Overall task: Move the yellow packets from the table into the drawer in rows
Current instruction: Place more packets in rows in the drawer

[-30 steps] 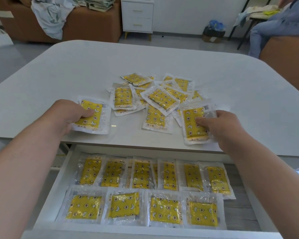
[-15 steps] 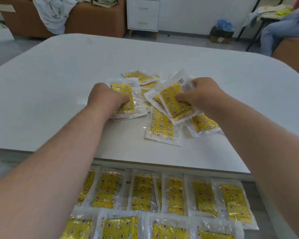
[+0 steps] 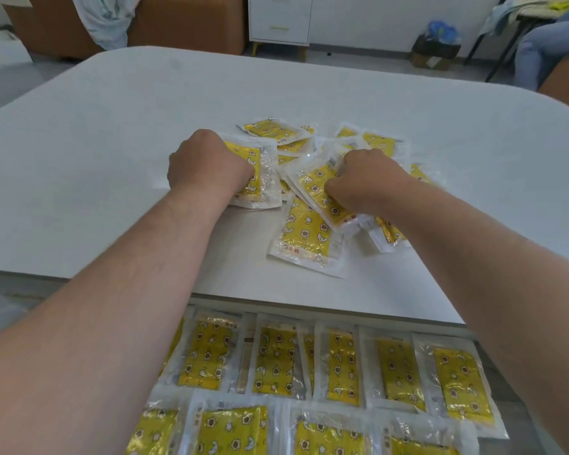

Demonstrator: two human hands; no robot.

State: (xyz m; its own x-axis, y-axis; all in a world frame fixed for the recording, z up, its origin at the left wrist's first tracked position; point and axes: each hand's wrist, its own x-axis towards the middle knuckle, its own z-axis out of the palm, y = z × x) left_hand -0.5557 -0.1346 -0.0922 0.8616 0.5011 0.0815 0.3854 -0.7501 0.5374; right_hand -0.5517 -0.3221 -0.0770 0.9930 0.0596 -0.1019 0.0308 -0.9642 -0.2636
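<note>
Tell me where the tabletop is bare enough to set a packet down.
Bare: the table left of the left hand, the far stretch beyond the yellow packets, and right of the right hand. Crowded: the packets under both hands, and the drawer rows.

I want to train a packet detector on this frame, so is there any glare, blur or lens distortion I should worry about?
Head view: the wide-angle lens bows the table edges; the clear wrappers of the drawer packets catch bright glare; the left hand and right hand, gripping the left packet and right packet, look slightly soft; the lighting is even, with faint shadows.
</note>
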